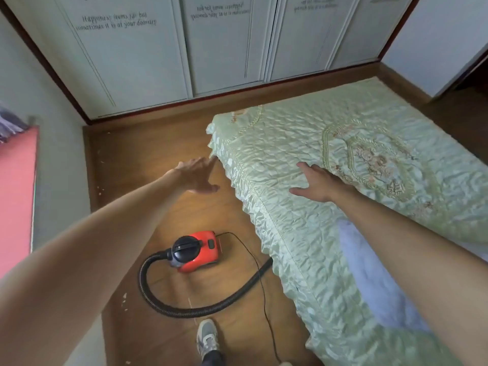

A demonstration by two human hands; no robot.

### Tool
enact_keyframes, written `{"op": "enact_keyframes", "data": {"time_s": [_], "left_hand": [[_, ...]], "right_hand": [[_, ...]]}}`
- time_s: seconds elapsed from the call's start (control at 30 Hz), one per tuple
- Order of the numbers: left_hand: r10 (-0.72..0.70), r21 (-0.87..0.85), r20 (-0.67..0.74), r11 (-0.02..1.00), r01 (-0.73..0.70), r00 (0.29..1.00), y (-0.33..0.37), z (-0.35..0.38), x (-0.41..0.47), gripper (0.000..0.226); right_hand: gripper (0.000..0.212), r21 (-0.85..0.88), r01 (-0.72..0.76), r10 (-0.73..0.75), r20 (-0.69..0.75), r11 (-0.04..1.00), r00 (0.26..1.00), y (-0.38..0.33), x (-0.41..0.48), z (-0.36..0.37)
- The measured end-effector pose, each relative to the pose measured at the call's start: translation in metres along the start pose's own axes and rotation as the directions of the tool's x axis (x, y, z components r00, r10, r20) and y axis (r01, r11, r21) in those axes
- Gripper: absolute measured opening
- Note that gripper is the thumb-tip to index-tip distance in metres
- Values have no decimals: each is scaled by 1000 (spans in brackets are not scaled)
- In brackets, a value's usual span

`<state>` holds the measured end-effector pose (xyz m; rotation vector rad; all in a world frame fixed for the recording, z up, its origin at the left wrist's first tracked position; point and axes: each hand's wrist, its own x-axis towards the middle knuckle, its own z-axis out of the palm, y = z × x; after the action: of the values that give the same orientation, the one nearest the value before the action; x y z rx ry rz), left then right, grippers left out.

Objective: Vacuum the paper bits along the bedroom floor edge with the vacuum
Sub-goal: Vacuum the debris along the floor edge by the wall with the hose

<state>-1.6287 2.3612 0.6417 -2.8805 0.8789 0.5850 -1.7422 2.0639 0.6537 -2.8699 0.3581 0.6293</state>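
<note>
A red and black canister vacuum sits on the wooden floor between the wall and the bed. Its black hose loops toward me and runs under the bedspread; the nozzle is hidden. White paper bits lie along the left floor edge, with more paper bits close to the hose. My left hand is stretched out above the floor, fingers apart, holding nothing. My right hand hovers over or rests on the bed's edge, open and empty.
A bed with a pale green quilted cover fills the right side. White wardrobe doors stand at the far end. A thin black power cord trails across the floor. My shoe is near the hose. A pink surface lies at left.
</note>
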Motion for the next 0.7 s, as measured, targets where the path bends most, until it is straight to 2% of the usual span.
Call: {"op": "enact_keyframes", "data": {"time_s": [0.13, 0.3, 0.5, 0.7], "left_hand": [[27, -30, 64, 999, -25, 998, -18, 39, 15, 86], [29, -68, 237, 998, -13, 971, -25, 123, 37, 86], [28, -128, 394, 991, 25, 919, -17, 226, 46, 82], [-31, -151, 539, 980, 133, 842, 7, 323, 54, 87]], "right_hand": [[88, 29, -2, 0, 66, 1000, 998, -21, 24, 39], [84, 26, 4, -10, 221, 1000, 975, -30, 48, 125], [84, 27, 11, -20, 380, 1000, 925, -18, 73, 217], [81, 58, 61, -81, 451, 996, 889, -5, 103, 304]]}}
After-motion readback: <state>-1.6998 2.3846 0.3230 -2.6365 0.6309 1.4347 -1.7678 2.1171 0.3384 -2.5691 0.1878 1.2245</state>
